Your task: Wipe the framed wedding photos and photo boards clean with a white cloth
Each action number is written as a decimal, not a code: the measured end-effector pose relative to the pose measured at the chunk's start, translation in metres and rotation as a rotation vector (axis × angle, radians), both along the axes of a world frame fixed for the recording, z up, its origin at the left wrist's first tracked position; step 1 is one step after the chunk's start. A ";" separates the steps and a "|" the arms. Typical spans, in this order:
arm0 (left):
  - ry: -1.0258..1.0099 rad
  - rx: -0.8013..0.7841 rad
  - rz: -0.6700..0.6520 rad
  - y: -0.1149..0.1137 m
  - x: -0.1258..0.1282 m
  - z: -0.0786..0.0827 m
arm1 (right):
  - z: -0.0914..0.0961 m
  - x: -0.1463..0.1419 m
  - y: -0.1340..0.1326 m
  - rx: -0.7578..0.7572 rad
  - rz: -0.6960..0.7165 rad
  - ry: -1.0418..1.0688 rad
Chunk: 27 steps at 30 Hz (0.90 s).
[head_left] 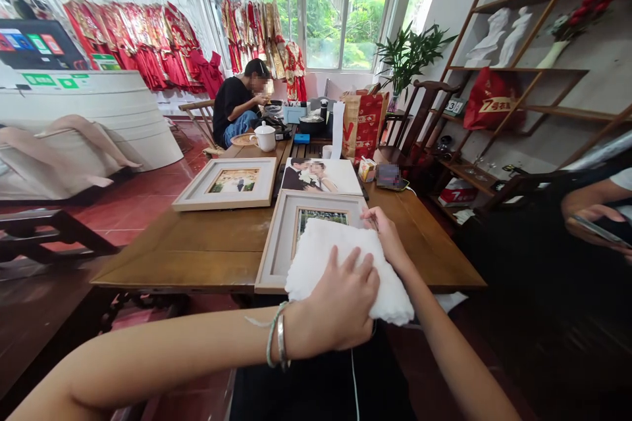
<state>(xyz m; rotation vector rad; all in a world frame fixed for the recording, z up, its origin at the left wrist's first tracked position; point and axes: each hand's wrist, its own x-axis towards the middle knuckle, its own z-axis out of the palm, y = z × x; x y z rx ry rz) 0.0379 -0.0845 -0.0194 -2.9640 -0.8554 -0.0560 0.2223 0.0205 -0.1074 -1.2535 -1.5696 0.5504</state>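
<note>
A light wooden picture frame point(277, 247) with a wide pale mat lies at the table's front edge, its near end partly hidden. Across its lower right is spread a white cloth point(313, 256), covering most of the small photo inside. My left hand point(340, 302), a bracelet and a cord at its wrist, holds the cloth from above with bent, slightly parted fingers. At the frame's right side, my right hand point(385, 233) has its fingers closed around the edge, beside the cloth. Just behind lies a print of a couple point(323, 177), touching or nearly touching the frame.
Another framed photo point(195, 189) lies left on the wooden table point(187, 250). Farther back are a white lidded mug point(265, 137), a red paper bag point(364, 122), a small box point(367, 169) and a phone point(391, 176). One person sits behind; another holds a phone at right.
</note>
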 end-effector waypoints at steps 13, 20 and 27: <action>0.101 0.200 0.344 0.112 0.018 -0.011 | 0.000 -0.003 0.000 -0.006 -0.026 -0.011; 0.119 0.093 0.324 0.108 0.021 -0.010 | 0.002 -0.002 0.000 -0.007 -0.021 -0.022; 0.051 -0.166 0.078 0.047 -0.004 0.014 | -0.001 -0.003 0.002 0.018 -0.042 -0.003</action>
